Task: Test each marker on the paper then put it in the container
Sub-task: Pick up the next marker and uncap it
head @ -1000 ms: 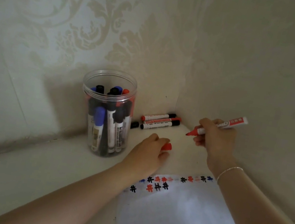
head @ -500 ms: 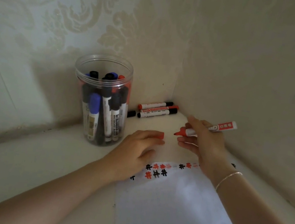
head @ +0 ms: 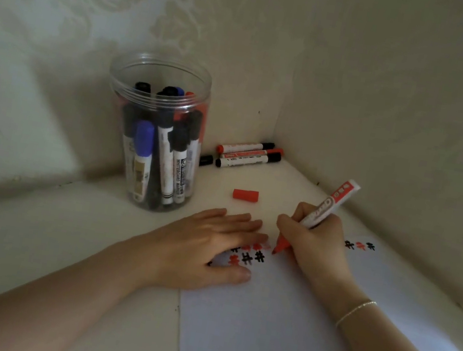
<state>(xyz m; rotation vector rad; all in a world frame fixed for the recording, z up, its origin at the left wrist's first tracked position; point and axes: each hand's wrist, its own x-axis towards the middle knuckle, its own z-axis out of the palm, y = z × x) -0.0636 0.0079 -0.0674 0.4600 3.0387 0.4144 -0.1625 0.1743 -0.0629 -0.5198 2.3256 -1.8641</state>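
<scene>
Pale patterned wallpaper closes a corner around a cream-coloured desk (head: 30, 233), and nearest to the camera a white sheet of paper (head: 274, 335) lies on it, with rows of small black and red test marks along its far edge. The left hand (head: 205, 250) lies flat on that edge with straight fingers and holds the sheet down, covering some marks. Just beside it the right hand (head: 316, 244) grips an uncapped red whiteboard marker with a white barrel (head: 320, 214), fingers curled round it, the red tip touching or almost touching the paper next to the left fingertips. I think the risk is here: the tip is so near to the left hand that a stroke could leave ink on the skin, or the sheet could slide if the pressure goes away. A little farther the loose red cap (head: 245, 195) lies on its side; being round, it may roll. Behind it to the left stands the clear round plastic container (head: 152, 131), already holding many capped markers, and in the corner three or four untested markers (head: 247, 155) lie together against the wall.
</scene>
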